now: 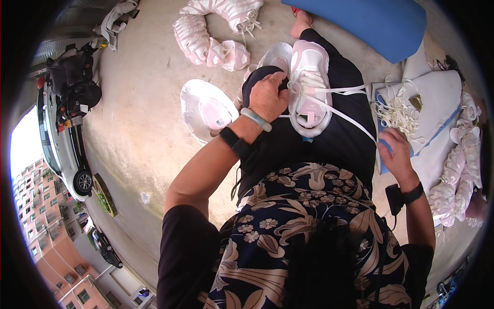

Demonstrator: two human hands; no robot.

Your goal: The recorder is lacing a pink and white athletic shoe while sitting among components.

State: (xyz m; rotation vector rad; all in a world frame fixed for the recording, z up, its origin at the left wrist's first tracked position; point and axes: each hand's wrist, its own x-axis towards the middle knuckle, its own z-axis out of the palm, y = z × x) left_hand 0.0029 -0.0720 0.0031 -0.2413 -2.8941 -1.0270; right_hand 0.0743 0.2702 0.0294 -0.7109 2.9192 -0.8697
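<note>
A white and pale pink sneaker lies across my lap, sole down, its toe pointing away from me. White shoelace is threaded through some of its eyelets, and long strands run off to the right. My right hand, right of my thigh, is closed in a pinch on one strand, which is drawn fairly straight from the shoe. Beside the shoe's left edge, my left hand rests over my knee with its fingers bent together. Lace passes close to those fingertips; what they hold, if anything, is hidden.
A bundle of loose white laces lies on white sheeting at right. Rows of similar shoes curve across the floor ahead, with more shoes at far right. Left of my knee stands a white tub-like piece; a blue sheet lies ahead.
</note>
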